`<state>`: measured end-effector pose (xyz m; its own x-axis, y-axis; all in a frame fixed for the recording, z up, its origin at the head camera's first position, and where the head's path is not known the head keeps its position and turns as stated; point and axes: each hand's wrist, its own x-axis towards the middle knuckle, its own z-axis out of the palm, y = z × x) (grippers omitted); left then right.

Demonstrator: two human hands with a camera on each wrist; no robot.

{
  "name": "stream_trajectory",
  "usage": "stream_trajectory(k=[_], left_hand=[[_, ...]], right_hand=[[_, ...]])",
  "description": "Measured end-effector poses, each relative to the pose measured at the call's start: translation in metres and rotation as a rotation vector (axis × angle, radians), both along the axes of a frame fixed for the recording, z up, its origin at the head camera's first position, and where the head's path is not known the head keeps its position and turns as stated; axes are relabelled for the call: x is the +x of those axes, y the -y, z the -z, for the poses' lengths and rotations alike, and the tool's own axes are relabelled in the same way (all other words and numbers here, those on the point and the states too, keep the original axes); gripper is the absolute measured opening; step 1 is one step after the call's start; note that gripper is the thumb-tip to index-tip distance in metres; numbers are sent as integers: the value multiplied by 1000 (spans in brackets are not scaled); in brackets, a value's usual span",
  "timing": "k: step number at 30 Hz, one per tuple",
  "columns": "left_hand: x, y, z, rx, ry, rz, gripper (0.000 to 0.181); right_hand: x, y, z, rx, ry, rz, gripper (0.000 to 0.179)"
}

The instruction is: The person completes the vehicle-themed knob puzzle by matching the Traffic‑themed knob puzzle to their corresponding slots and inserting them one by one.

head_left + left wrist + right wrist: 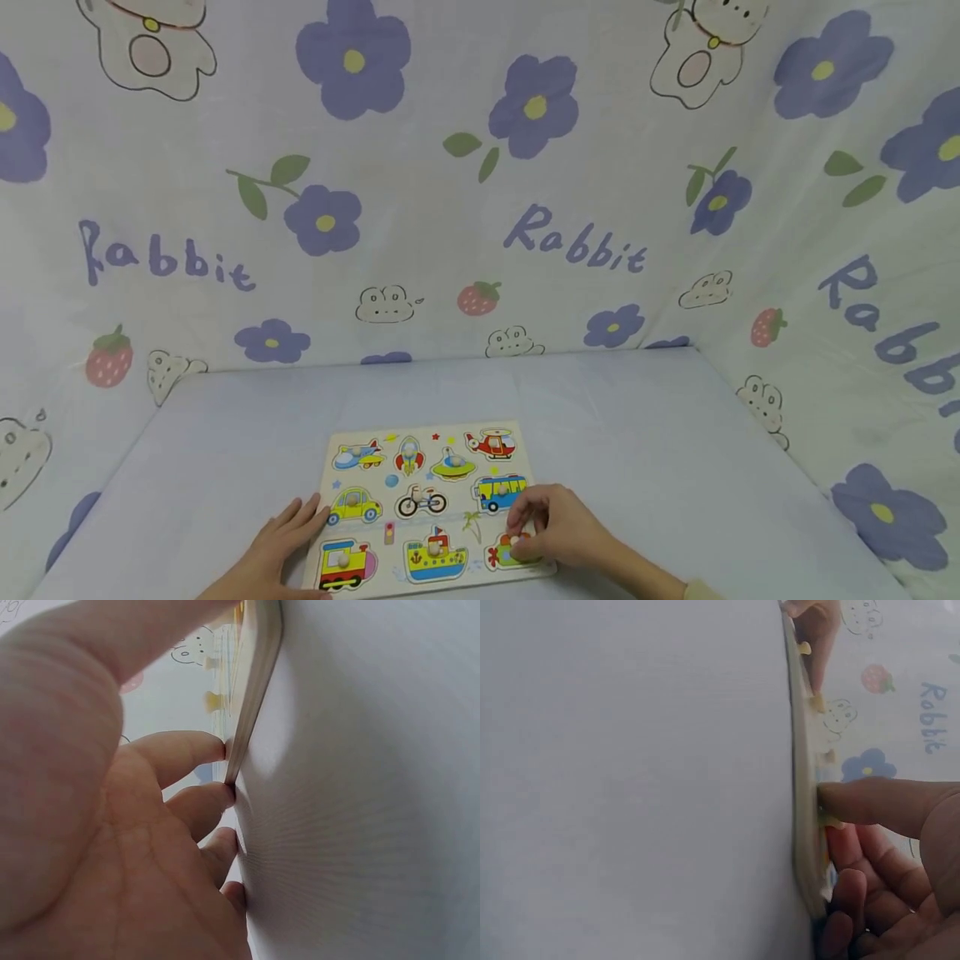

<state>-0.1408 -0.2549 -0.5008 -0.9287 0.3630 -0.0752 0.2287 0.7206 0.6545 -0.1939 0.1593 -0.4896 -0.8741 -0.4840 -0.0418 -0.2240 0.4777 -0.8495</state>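
Observation:
A wooden knob puzzle board (382, 533) lies flat on the table, its picture pieces sitting in their cutouts. At its near right corner, my right hand (562, 525) pinches the knob of a green and red submarine piece (492, 560) between thumb and fingers; the hand covers part of that piece. In the right wrist view, the thumb (877, 806) is at the knob and the other fingers curl beside the board's edge. My left hand (273, 550) rests at the board's left edge, its fairly straight fingertips (214, 796) touching the side and its thumb near the front corner.
Other knobbed pieces include a train (345, 567), a ship (435, 560), a yellow car (354, 506), a bicycle (422, 502), a blue bus (501, 493) and a helicopter (493, 444). White table surface (637, 433) surrounds the board. Printed cloth walls (420, 242) enclose the table.

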Motion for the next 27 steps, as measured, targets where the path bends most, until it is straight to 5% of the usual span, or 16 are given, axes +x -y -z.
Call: stream_trajectory(k=[12, 19, 24, 27], left_hand=[[-2, 5, 3, 9, -25, 32, 99], [-1, 10, 14, 39, -115, 82, 99], [2, 7, 11, 14, -106, 35, 101], [3, 0, 5, -6, -26, -34, 99]], right_hand=[[1, 7, -1, -31, -6, -11, 27], [5, 7, -3, -37, -5, 5, 27], [10, 7, -5, -19, -51, 25, 24], [13, 5, -8, -7, -70, 39, 18]])
